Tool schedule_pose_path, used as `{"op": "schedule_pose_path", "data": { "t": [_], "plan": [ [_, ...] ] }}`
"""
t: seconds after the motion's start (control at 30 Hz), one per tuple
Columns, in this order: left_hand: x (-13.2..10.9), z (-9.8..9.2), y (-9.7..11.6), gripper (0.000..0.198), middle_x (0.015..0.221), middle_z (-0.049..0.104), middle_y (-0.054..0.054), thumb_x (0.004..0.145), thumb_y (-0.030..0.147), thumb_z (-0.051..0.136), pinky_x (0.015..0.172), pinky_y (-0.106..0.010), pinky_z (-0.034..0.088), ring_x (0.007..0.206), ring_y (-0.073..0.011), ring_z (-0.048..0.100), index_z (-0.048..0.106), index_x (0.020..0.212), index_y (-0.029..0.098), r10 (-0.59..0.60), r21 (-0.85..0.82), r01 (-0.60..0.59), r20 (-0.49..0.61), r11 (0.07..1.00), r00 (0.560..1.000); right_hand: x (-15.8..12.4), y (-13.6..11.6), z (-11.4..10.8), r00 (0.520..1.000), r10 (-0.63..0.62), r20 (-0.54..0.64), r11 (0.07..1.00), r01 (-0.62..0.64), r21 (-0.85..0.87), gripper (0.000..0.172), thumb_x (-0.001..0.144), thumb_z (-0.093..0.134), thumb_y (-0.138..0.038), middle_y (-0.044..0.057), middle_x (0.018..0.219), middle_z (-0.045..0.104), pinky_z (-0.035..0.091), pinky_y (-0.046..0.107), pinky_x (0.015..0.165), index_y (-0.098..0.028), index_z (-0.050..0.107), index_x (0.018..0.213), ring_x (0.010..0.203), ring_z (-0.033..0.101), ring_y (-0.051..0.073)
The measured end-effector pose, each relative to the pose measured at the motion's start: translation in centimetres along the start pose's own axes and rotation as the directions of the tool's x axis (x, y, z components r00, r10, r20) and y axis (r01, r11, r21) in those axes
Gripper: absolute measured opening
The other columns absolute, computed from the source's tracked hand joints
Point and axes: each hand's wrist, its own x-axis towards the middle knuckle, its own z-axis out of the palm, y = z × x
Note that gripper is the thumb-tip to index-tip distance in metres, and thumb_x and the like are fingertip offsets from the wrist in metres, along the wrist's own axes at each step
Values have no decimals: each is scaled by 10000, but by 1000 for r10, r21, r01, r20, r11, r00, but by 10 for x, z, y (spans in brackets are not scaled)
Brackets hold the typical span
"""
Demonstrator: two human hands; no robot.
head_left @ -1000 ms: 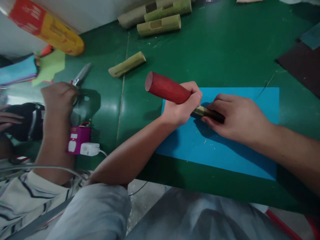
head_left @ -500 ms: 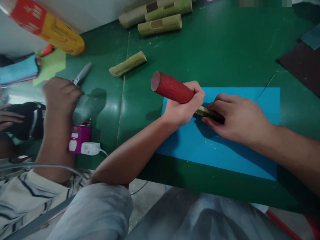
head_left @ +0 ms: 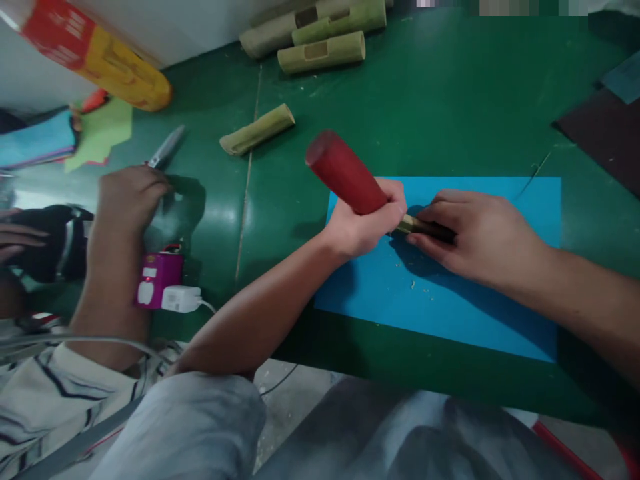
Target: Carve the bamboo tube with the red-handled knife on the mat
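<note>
My left hand (head_left: 367, 223) is wrapped round the red wooden handle (head_left: 344, 173) of a tool, whose free end tilts up and to the left. The tool's brass collar and dark shaft (head_left: 425, 228) run to the right under my right hand (head_left: 477, 233), whose fingers press down on it. Whatever lies beneath the right palm is hidden. Both hands work over a blue paper sheet (head_left: 450, 300) on the green table (head_left: 425, 100), with small shavings on the sheet.
Cut bamboo pieces (head_left: 320, 53) lie at the back, one more (head_left: 257, 130) nearer the middle. Left of me a co-worker's hand (head_left: 127, 197) rests by scissors (head_left: 165, 148). A magenta power strip with white charger (head_left: 163, 287), a yellow-red tube (head_left: 100, 60) and dark sheets (head_left: 600, 127) lie around.
The red handle's free end has risen and tilted more upright. The co-worker's hand moved up and then back down by the scissors.
</note>
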Motion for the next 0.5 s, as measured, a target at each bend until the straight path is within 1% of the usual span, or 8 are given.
{"op": "schedule_pose_path", "data": {
  "t": [0.07, 0.13, 0.2, 0.3, 0.5],
  "plan": [
    [-1, 2, -1, 377, 536, 486, 18, 873, 346, 693, 559, -338, 369, 537, -127, 455, 532, 546, 250, -8, -19, 8, -35, 1000, 999, 0, 2, 1, 1000, 5, 0, 1000, -5, 17, 323, 1106, 641, -457, 109, 976, 767, 402, 380, 710, -225, 830, 986, 856, 686, 262],
    [-1, 5, 0, 340, 574, 493, 17, 897, 312, 679, 611, -326, 414, 589, -131, 506, 558, 587, 243, -35, -42, 31, -108, 999, 994, 0, 3, 1, 1000, 16, -7, 1000, -16, 26, 320, 1096, 642, -457, 109, 981, 765, 404, 380, 705, -220, 830, 992, 838, 681, 258],
    [-1, 9, 2, 324, 608, 504, 16, 899, 318, 705, 642, -321, 438, 623, -134, 514, 564, 617, 239, -48, -45, 42, -143, 998, 988, -1, 4, 1, 1000, 14, -18, 999, -13, 34, 312, 1082, 646, -456, 107, 981, 759, 407, 378, 709, -218, 826, 990, 836, 679, 258],
    [0, 12, 2, 358, 652, 523, 9, 919, 366, 730, 668, -321, 455, 654, -139, 500, 548, 638, 238, -31, 18, 34, -138, 999, 990, -1, 4, 1, 1000, 5, -31, 999, -4, 43, 295, 1062, 654, -448, 104, 964, 744, 399, 375, 706, -218, 817, 975, 843, 680, 263],
    [0, 10, -2, 379, 699, 566, -9, 996, 352, 695, 679, -332, 472, 687, -156, 523, 549, 665, 239, 15, 130, 1, -125, 991, 992, -2, 3, 2, 999, 24, -25, 999, -23, 42, 298, 1065, 661, -474, 116, 982, 754, 387, 383, 702, -230, 812, 986, 882, 699, 289]
  ]
}}
